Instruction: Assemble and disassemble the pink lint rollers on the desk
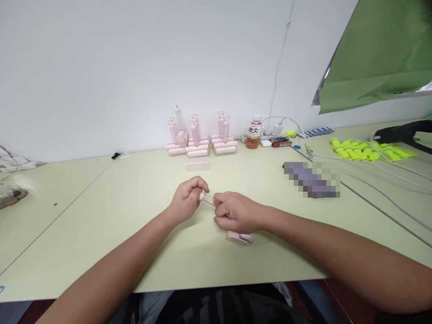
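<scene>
Above the middle of the table, my left hand (187, 198) is closed on the pale round end of a thin, clear tube-like piece (209, 200). My right hand (238, 210) is closed round its other end, and those fingers hide how it finishes. The piece slants slightly down from left to right between the two hands. Just below my right hand, a pink part with a rounded face (239, 238) rests on the table, partly covered by the hand. Beyond my left hand lies a pale pink translucent strip (197, 164).
Several pink rollers (197, 150) with upright looped handles stand by the wall. Right of them are a labelled bottle (254, 132), white cables (319, 156), a blurred-out object (311, 180), bright yellow pieces (366, 150) and a black tool (401, 132). A small black item (115, 156) lies left.
</scene>
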Demonstrator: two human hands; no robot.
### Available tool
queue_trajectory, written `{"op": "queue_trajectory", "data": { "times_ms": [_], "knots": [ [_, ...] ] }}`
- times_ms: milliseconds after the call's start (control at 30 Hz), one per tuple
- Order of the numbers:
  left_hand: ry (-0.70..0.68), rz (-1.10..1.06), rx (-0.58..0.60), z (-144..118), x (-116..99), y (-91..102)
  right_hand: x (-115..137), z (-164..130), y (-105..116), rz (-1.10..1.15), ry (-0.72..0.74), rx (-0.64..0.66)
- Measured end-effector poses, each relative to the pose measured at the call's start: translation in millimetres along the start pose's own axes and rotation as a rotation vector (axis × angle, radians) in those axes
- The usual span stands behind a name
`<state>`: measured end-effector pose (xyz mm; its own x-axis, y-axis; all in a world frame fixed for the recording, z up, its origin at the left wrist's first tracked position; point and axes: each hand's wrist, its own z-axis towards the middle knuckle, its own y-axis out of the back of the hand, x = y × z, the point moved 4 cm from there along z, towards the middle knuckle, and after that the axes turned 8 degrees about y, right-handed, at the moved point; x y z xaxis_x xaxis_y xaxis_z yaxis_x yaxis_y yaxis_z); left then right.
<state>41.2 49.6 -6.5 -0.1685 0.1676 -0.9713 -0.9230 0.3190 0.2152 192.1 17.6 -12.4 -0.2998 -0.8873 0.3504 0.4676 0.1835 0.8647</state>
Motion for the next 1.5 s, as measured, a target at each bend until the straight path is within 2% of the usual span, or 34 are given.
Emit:
{"op": "queue_trajectory", "data": {
  "times_ms": [167, 300, 400, 533, 600, 667, 733, 767, 800, 867, 1000, 1100, 1200, 1333, 1400, 1500],
  "knots": [
    [-0.189, 0.189, -0.122, -4, -4, -0.9, 0, 0, 0, -0.003, 0.034, -0.028],
    [-0.301, 0.247, -0.129, -7, -6, -2.5, 1, 1, 0, 0.007, 0.052, -0.033],
    [-0.274, 0.239, -0.091, -8, -6, -2.7, 1, 1, 1, 0.009, 0.066, -0.049],
    [-0.132, 0.122, 0.018, -4, -6, 1.2, 0, 1, 3, 0.041, 0.064, -0.055],
    [-0.078, 0.021, 0.073, 5, -5, 7.0, -3, 1, 4, 0.063, 0.043, -0.074],
    [-0.08, 0.007, 0.042, 20, -3, 17.8, -7, 0, 6, 0.087, 0.004, -0.135],
    [-0.092, 0.266, -0.101, 41, 1, 31.4, -13, -1, 8, 0.111, -0.049, -0.227],
    [-0.074, 0.523, -0.156, 51, 5, 36.1, -16, -2, 10, 0.124, -0.072, -0.281],
    [-0.051, 0.794, -0.182, 62, 9, 39.2, -19, -3, 12, 0.133, -0.091, -0.337],
    [-0.026, 1.009, -0.183, 81, 18, 42.9, -25, -6, 15, 0.134, -0.121, -0.443],
    [0.003, 1.143, -0.147, 104, 32, 39.7, -34, -11, 23, 0.087, -0.197, -0.618],
    [0.074, 1.181, -0.166, 109, 33, 37.2, -44, -15, 28, 0.121, -0.336, -0.715],
    [0.182, 1.166, -0.211, 99, 27, 41.8, -56, -19, 31, 0.181, -0.461, -0.781],
    [0.336, 1.036, -0.214, 67, 18, 54.3, -68, -19, 34, 0.147, -0.525, -0.768],
    [0.414, 0.808, -0.213, 50, 18, 58.3, -72, -20, 35, 0.186, -0.556, -0.816],
    [0.494, 0.232, -0.181, 35, 23, 52.6, -79, -22, 34, 0.439, -0.638, -0.923]
  ]
}}
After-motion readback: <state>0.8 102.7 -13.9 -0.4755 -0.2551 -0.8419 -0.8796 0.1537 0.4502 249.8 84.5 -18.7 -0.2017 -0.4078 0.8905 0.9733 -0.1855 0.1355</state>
